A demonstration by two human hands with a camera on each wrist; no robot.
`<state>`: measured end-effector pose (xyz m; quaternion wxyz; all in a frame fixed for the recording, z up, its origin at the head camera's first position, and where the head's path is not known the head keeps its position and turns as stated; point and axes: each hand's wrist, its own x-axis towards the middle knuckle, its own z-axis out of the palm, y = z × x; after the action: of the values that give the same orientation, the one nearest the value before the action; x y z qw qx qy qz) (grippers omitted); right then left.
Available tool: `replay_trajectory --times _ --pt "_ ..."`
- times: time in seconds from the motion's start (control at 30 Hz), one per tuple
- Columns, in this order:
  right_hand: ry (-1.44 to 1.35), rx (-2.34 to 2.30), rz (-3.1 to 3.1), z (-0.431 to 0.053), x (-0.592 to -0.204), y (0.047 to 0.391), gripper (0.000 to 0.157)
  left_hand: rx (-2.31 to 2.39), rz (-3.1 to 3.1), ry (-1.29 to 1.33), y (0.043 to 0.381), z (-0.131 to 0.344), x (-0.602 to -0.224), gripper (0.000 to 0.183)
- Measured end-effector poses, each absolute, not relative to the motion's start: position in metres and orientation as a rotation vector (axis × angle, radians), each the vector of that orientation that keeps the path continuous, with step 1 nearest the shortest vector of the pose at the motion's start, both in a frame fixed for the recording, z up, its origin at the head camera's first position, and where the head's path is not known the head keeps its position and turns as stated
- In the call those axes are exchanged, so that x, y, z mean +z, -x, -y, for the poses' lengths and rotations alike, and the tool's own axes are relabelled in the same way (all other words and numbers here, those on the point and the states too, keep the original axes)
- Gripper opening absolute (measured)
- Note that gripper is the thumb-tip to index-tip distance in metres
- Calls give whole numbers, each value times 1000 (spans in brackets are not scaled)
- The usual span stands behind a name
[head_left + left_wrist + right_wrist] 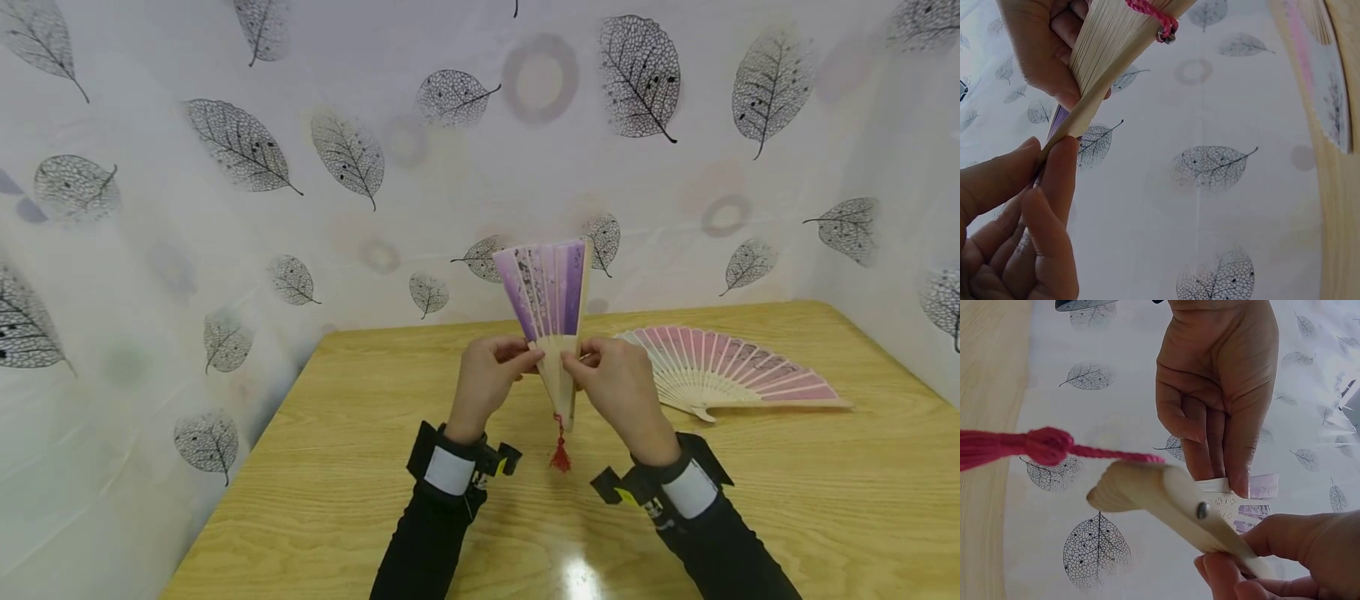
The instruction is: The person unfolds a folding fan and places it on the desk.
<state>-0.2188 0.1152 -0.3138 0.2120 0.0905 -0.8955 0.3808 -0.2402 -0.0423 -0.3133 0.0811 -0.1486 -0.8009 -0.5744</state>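
A purple folding fan (551, 287), partly spread, is held up above the table between both hands. My left hand (491, 375) pinches its left edge between thumb and fingers. On the opposite edge, my right hand (618, 383) pinches the guard stick the same way. Pale wooden ribs (1113, 47) narrow to a pivot with a metal rivet (1203, 510), seen close in the right wrist view. A red tassel (560, 454) hangs from the pivot end.
Right of the hands, a pink folding fan (738, 367) lies spread on the wooden table (337, 500). Behind the table hangs a pale sheet (375, 250) with a leaf print. Black straps with small cameras circle both wrists.
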Motion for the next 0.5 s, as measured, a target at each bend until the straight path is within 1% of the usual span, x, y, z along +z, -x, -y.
replay_trajectory --times 0.17,0.5 --pt "-260 1057 2493 -116 -315 219 23 -1694 2406 437 241 42 -313 25" --pt "-234 1085 2497 -120 -312 220 26 -1731 2401 430 243 46 -314 30"
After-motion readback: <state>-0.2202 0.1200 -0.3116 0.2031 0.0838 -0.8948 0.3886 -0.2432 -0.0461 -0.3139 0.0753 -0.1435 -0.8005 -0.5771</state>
